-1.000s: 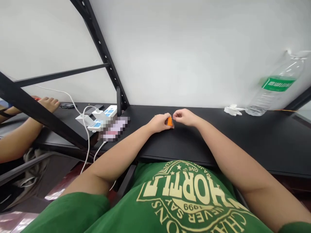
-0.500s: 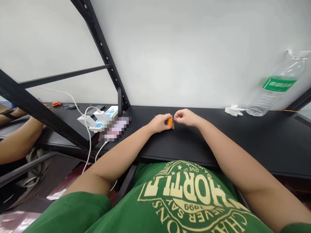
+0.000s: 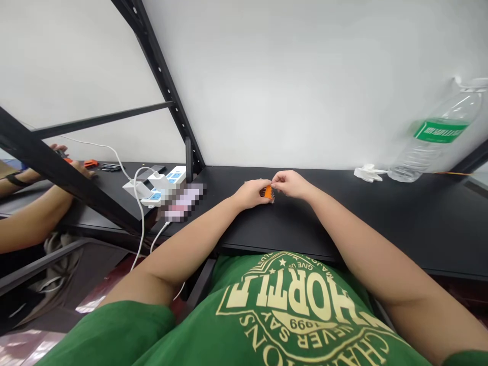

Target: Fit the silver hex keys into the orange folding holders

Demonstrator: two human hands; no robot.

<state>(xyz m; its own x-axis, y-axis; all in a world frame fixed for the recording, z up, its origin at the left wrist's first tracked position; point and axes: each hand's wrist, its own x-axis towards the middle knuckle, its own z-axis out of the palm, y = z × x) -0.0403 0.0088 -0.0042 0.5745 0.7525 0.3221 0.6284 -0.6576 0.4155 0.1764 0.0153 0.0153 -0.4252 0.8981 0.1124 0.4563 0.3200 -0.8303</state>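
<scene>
My left hand (image 3: 251,194) is wrapped round a small orange object (image 3: 268,192) with dark, comb-like bits along its sides, held just above the black table (image 3: 282,229). My right hand (image 3: 290,183) is pinched at the upper edge of that object, its fingertips meeting my left thumb. Whatever lies between the right fingertips is too small to make out.
A power strip (image 3: 154,198) with white chargers and a blurred phone (image 3: 185,202) lie on the left by a black metal frame (image 3: 168,81). Further left are another person's hands. A crumpled white tissue (image 3: 369,173) and a large clear bottle (image 3: 430,137) are at right.
My right hand has moved slightly left, closing the gap to the orange object. At far left, the other person's hands have risen and come more into view.
</scene>
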